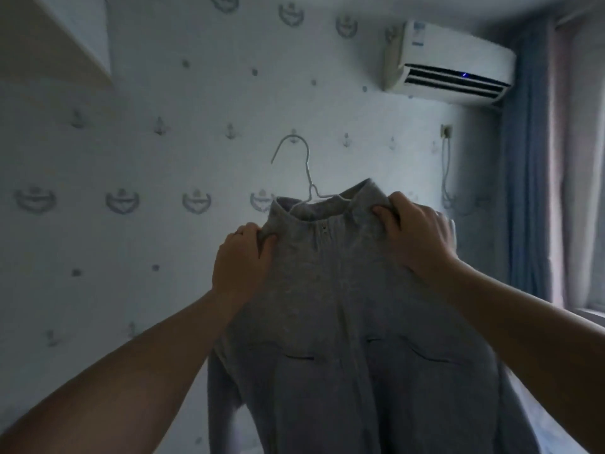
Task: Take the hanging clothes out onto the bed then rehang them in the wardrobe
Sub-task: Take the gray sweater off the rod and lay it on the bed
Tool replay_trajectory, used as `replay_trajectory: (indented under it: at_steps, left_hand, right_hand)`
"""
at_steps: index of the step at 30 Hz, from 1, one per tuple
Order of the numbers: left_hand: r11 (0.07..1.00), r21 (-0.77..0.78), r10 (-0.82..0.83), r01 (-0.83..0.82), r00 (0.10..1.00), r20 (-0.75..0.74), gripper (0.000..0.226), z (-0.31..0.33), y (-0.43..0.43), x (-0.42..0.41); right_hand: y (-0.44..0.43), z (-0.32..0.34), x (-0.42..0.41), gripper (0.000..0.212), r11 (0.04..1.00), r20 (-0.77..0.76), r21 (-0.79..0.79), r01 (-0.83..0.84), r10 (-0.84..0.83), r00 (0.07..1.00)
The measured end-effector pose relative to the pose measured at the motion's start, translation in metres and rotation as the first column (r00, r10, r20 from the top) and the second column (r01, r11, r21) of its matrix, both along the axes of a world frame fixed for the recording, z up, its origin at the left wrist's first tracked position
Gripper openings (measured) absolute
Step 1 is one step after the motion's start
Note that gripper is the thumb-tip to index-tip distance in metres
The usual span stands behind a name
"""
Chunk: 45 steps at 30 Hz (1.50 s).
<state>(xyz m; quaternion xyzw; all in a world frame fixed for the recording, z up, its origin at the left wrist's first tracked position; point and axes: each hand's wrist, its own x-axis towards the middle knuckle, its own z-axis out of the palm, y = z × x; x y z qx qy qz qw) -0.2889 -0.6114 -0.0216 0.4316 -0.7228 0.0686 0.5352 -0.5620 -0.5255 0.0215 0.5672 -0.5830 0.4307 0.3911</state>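
Both hands, left (244,257) and right (417,231), gripped the jacket's (343,322) shoulders on its hanger (302,172), so hanging it up was probably still left.

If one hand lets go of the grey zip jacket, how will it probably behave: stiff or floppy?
Probably floppy: the grey zip jacket bunches under the left hand and right hand, and its sleeves hang limp. It may slide off the thin wire hanger, which sits tilted in the collar.
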Motion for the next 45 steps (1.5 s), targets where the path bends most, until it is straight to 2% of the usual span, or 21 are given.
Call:
replay_trajectory:
  at_steps: [4,7,11,18,24,27,31,36,40,45]
  left_hand:
    - [0.985,0.070,-0.161,0.160,0.987,0.003,0.031,-0.048,-0.054,-0.054]
    - [0.963,0.088,-0.259,0.255,0.965,0.035,0.031,-0.078,-0.097,-0.085]
    - [0.920,0.134,-0.382,0.367,0.918,0.106,0.029,-0.116,-0.153,-0.122]
    - [0.845,0.203,-0.532,0.495,0.821,0.207,0.030,-0.189,-0.235,-0.170]
    - [0.793,0.312,-0.607,0.523,0.717,0.342,0.033,-0.245,-0.282,-0.213]
    - [0.763,0.384,-0.644,0.520,0.667,0.375,0.031,-0.267,-0.301,-0.245]
    - [0.721,0.489,-0.688,0.492,0.597,0.413,0.030,-0.300,-0.324,-0.297]
    - [0.652,0.596,-0.748,0.469,0.525,0.405,0.022,-0.334,-0.347,-0.362]
    - [0.620,0.636,-0.771,0.459,0.506,0.387,0.021,-0.357,-0.362,-0.420]
    - [0.563,0.677,-0.817,0.474,0.444,0.369,0.025,-0.378,-0.378,-0.494]
  right_hand:
    - [-0.013,-0.046,-0.049,0.042,0.992,0.037,0.093,0.090,-0.093,0.995]
    - [-0.024,-0.078,-0.080,0.049,0.976,0.121,0.207,0.064,-0.090,0.989]
    - [-0.041,-0.123,-0.107,0.046,0.926,0.262,0.377,0.025,-0.133,0.956]
    - [-0.083,-0.218,-0.128,0.045,0.868,0.441,0.497,0.009,-0.261,0.859]
    - [-0.106,-0.295,-0.144,0.045,0.806,0.549,0.590,-0.045,-0.360,0.755]
    - [-0.116,-0.325,-0.163,0.044,0.750,0.550,0.660,-0.027,-0.458,0.699]
    - [-0.127,-0.363,-0.194,0.036,0.711,0.583,0.696,-0.101,-0.477,0.658]
    - [-0.140,-0.397,-0.244,0.037,0.683,0.637,0.713,-0.162,-0.532,0.559]
    - [-0.152,-0.414,-0.291,0.034,0.686,0.662,0.709,-0.164,-0.568,0.488]
    - [-0.159,-0.431,-0.341,0.024,0.640,0.612,0.760,-0.116,-0.643,0.461]
